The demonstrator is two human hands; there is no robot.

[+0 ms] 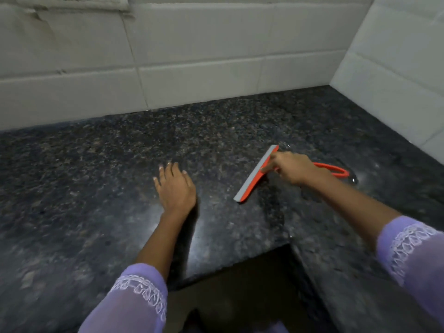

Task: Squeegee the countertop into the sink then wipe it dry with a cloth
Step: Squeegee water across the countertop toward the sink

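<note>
The left hand point(174, 187) lies flat on the dark speckled bench point(84, 169), fingers point(168, 169) straight and spread, holding nothing. Just to its right the orange squeegee point(254, 175) rests blade-down on the bench. The right hand point(292, 168) grips its handle, fingers curled round it behind the blade.

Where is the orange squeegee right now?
In the head view, the squeegee lies right of centre on the dark countertop, gripped by the right hand, near the tiled corner.
</note>
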